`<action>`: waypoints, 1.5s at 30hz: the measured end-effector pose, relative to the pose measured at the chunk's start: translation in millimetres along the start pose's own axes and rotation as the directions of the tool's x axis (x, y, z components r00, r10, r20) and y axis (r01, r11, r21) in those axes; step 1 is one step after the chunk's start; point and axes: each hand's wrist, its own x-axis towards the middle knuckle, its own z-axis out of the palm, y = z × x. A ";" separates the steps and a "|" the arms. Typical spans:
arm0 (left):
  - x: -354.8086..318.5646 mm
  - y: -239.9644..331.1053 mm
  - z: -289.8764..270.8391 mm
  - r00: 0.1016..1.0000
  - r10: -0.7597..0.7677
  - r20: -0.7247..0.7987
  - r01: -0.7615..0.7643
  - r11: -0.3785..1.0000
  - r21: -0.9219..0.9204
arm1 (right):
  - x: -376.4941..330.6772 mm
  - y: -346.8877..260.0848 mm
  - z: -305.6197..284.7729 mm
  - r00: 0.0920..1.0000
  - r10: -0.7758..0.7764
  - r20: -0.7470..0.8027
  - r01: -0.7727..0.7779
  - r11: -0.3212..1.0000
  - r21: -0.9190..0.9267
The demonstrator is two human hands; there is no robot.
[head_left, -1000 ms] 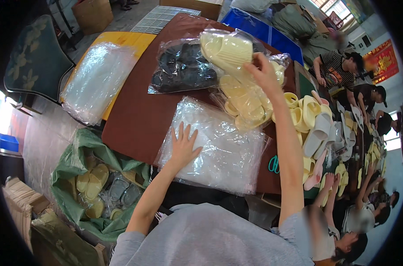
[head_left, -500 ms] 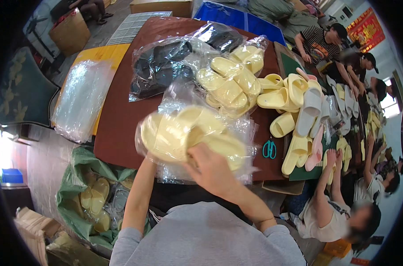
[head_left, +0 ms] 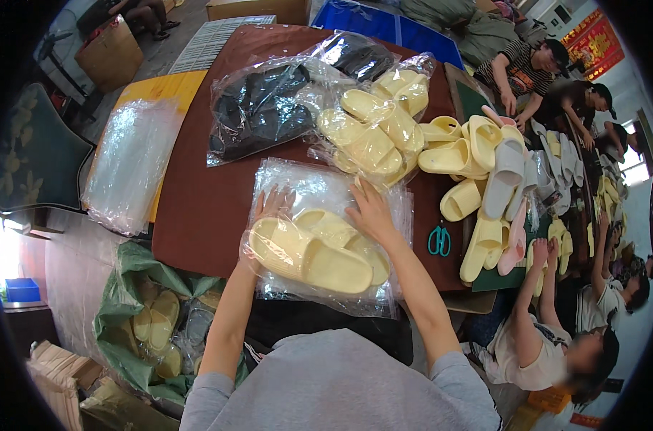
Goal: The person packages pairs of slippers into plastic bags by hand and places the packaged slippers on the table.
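Note:
A pair of yellow slide slippers (head_left: pixel 319 258) lies in a clear plastic bag, on top of a stack of flat clear bags (head_left: pixel 290 172) at the table's near edge. My left hand (head_left: pixel 271 208) is beside the slippers' left end with its fingers spread; film seems to cover part of it, and I cannot tell whether it is inside the bag. My right hand (head_left: pixel 372 210) rests just beyond the slippers on the right, fingers apart and gripping nothing. Past both hands are bagged yellow slippers (head_left: pixel 373 136) and bagged black slippers (head_left: pixel 262 108).
Teal-handled scissors (head_left: pixel 438 241) lie right of the stack. Loose yellow, grey and pink slippers (head_left: pixel 504 176) cover the right side, where several people work. More clear bags (head_left: pixel 131 161) sit on a yellow board at left. A green sack (head_left: pixel 118 323) with slippers stands below.
The bagged slippers have come down from my hands onto the bag stack. My right hand has let go and moved away to the far right side; my left hand's fingers now show spread.

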 end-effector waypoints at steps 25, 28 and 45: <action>-2.3 -29.1 34.8 0.946 -0.212 -0.246 0.134 0.945 -0.299 | 31.1 8.7 -0.1 0.936 -0.215 0.280 0.198 0.976 0.088; -33.5 -50.4 21.4 0.793 -0.561 -0.237 0.278 0.679 -0.679 | 25.2 -15.3 -51.1 0.999 0.033 -0.016 -0.027 0.952 0.305; -40.0 -17.5 -23.6 0.881 -0.315 0.352 0.465 0.446 -0.765 | -135.4 -48.7 -90.3 0.910 0.322 0.262 -0.358 0.928 0.102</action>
